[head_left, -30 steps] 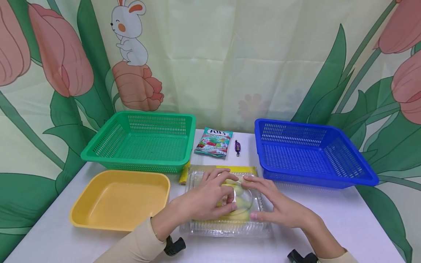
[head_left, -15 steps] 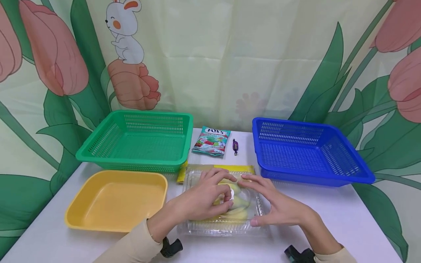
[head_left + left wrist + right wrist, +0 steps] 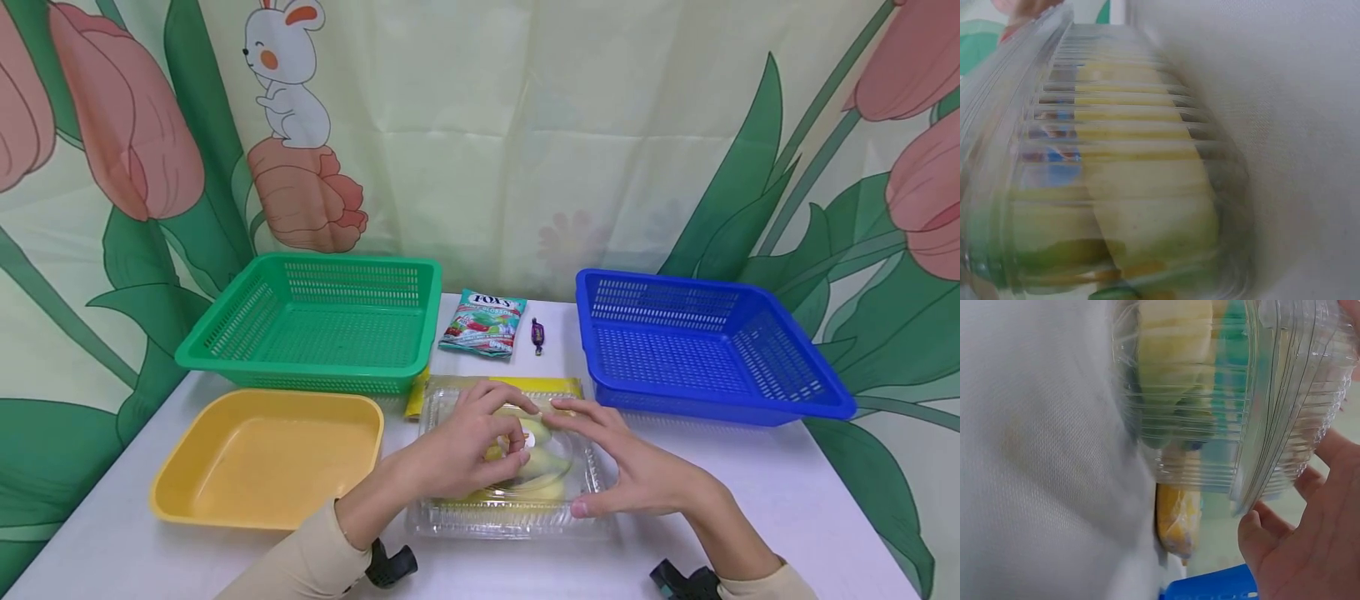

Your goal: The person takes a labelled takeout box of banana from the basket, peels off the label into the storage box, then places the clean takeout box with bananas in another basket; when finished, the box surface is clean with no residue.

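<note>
Head view, read from your left: the yellow tray stands near the front of the desk, with the green basket just behind it, and neither has shifted on the desk over the last second. Next comes your left hand, bent over the lid of the clear plastic container, its thumb and forefinger tips close together; you cannot tell from here whether they pinch anything. The container is in the middle of the desk between your hands, lid on, with yellow-green contents that look like fruit and a white label showing through. A yellow packet lies just behind it, partly covered by it in this view, and farther back are the teal candy bag and, beside that, the purple-wrapped candy. Your right hand is spread, thumb by the lid's right edge and longer fingers reaching over the top; the right wrist view puts the thumb at the rim, though whether that rim is fully pressed together you cannot tell. Farthest right is the blue basket. Against half a second ago, hardly anything differs: both hands keep the same pose and the container has not moved, so your work seems to remain at the lid.
</note>
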Action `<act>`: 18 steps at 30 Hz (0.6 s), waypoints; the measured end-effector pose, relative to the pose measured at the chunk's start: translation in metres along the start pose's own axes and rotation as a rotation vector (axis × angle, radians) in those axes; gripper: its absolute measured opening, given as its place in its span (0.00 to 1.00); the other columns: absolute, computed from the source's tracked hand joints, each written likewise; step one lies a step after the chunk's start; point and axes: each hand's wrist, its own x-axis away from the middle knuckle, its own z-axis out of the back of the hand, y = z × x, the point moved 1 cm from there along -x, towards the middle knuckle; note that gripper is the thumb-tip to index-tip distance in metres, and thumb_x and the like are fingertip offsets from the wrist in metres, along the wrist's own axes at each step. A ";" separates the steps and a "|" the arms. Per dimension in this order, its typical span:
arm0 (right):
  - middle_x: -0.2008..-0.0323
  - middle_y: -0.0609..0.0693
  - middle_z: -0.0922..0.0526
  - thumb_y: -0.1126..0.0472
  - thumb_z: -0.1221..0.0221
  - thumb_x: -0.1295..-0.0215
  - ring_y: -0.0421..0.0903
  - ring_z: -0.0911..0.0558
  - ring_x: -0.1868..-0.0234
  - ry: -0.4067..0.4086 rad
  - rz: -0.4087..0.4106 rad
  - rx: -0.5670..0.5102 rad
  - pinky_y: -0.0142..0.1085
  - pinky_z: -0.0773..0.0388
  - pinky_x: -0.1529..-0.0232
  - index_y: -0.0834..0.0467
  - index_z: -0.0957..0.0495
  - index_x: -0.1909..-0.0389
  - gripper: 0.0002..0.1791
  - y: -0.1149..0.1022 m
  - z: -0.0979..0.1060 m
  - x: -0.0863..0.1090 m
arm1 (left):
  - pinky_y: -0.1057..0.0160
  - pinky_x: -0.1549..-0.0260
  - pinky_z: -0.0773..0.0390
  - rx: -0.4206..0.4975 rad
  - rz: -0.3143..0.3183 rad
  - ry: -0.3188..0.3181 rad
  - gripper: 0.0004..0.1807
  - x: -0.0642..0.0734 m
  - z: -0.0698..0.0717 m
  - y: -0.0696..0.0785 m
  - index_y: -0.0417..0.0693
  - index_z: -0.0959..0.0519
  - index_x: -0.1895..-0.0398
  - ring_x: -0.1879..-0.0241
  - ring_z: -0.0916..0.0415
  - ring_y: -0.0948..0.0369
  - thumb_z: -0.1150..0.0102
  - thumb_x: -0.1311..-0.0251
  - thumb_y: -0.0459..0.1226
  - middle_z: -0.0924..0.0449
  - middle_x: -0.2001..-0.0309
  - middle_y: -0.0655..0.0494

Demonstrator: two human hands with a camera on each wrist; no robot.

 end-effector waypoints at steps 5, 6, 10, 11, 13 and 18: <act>0.21 0.42 0.45 0.42 0.25 0.46 0.56 0.46 0.24 0.003 0.008 0.012 0.71 0.34 0.41 0.39 0.36 0.23 0.49 0.001 0.002 0.001 | 0.47 0.33 0.36 -0.005 -0.032 0.028 0.11 -0.001 -0.001 -0.001 0.62 0.23 0.74 0.34 0.38 0.60 0.39 0.31 0.42 0.25 0.38 0.62; 0.21 0.42 0.45 0.42 0.25 0.45 0.57 0.46 0.24 0.003 0.013 0.013 0.71 0.34 0.41 0.39 0.35 0.23 0.48 0.001 0.002 0.001 | 0.47 0.33 0.36 -0.006 -0.037 0.032 0.10 -0.001 -0.001 -0.002 0.62 0.23 0.73 0.35 0.38 0.60 0.39 0.31 0.41 0.25 0.38 0.62; 0.21 0.43 0.45 0.43 0.26 0.44 0.57 0.46 0.24 0.000 0.024 0.008 0.71 0.34 0.41 0.36 0.32 0.26 0.44 0.002 0.002 0.000 | 0.47 0.33 0.36 -0.003 -0.044 0.047 0.10 0.000 -0.001 -0.002 0.61 0.24 0.73 0.35 0.38 0.60 0.39 0.32 0.40 0.25 0.39 0.61; 0.21 0.43 0.45 0.43 0.26 0.44 0.57 0.46 0.24 -0.001 0.027 0.007 0.71 0.34 0.41 0.35 0.32 0.27 0.43 0.002 0.002 0.000 | 0.47 0.34 0.36 -0.002 -0.044 0.052 0.10 0.000 -0.001 -0.002 0.61 0.24 0.73 0.35 0.37 0.60 0.39 0.32 0.40 0.24 0.39 0.61; 0.21 0.44 0.44 0.43 0.26 0.44 0.57 0.46 0.24 -0.004 0.030 0.003 0.71 0.33 0.42 0.35 0.31 0.27 0.42 0.002 0.001 0.000 | 0.46 0.34 0.36 0.006 -0.049 0.059 0.10 0.001 -0.001 -0.002 0.61 0.24 0.73 0.35 0.37 0.60 0.39 0.32 0.40 0.23 0.40 0.60; 0.21 0.44 0.44 0.43 0.26 0.44 0.57 0.45 0.25 -0.003 0.021 -0.005 0.71 0.33 0.42 0.34 0.30 0.28 0.42 0.002 0.000 0.001 | 0.46 0.33 0.35 0.024 -0.065 0.077 0.11 0.001 -0.003 -0.002 0.61 0.25 0.74 0.35 0.37 0.60 0.40 0.32 0.39 0.22 0.41 0.58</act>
